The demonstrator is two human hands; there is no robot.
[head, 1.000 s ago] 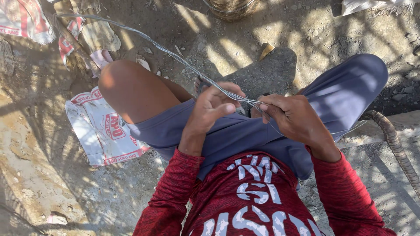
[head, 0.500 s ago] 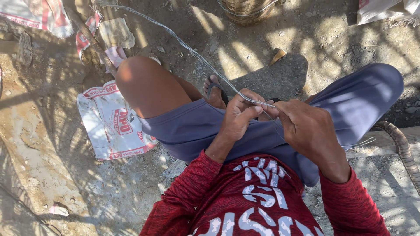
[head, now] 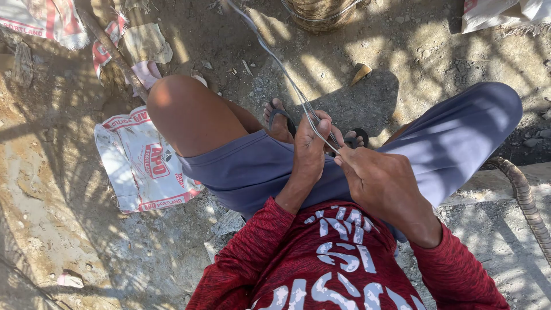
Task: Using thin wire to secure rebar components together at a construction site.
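I sit on the ground with knees apart, in blue shorts and a red long-sleeved shirt. My left hand (head: 313, 152) and my right hand (head: 376, 181) meet in front of my lap, both pinching thin grey wire strands (head: 284, 74). The strands run from my fingers up and away to the top of the view. My feet in dark flip-flops (head: 281, 117) rest on the dirt just beyond my hands.
A white and red woven sack (head: 140, 163) lies flat by my left thigh. More sacks (head: 40, 20) lie at the top left and top right. A round wire-rimmed container (head: 321, 14) stands at the top. A ribbed steel bar (head: 525, 198) curves along the concrete at right.
The view has shifted left and down, so my legs and hands sit further right. My hands have closed together on the wire, and the strands now slant more steeply upward.
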